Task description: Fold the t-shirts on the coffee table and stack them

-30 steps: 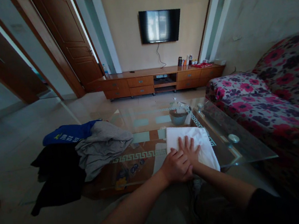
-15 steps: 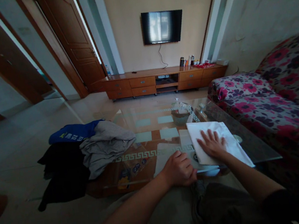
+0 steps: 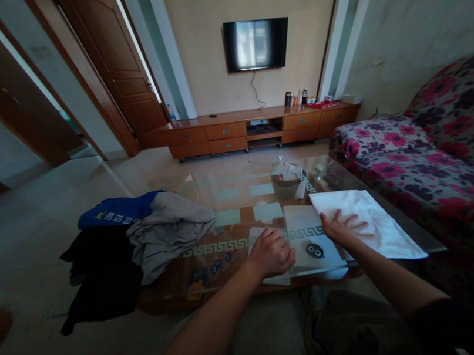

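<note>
A folded white cloth (image 3: 372, 219) lies on the right part of a glass-topped table (image 3: 245, 229). My right hand (image 3: 344, 225) rests on its left side, palm down and fingers spread. To the left of the cloth, my left hand (image 3: 271, 252) is curled into a fist at the glass, with nothing showing in it. Between the hands, pale sheets (image 3: 303, 221) with a round black mark (image 3: 314, 250) appear through the glass. A pile of clothes sits at the table's left end: a grey garment (image 3: 168, 226), a blue one (image 3: 119, 210) with pale lettering, and black fabric (image 3: 103, 268).
A ribbed bowl (image 3: 288, 184) with crumpled white stuff and a small glass object (image 3: 320, 172) stand toward the far right of the table. The flowered sofa (image 3: 452, 157) borders the right side. Beyond are a low wooden cabinet (image 3: 226, 134) and a wall television (image 3: 258, 44).
The white cloth has slid to the right with my right hand on it, uncovering more of the sheets and the black mark. My left fist has moved a little left.
</note>
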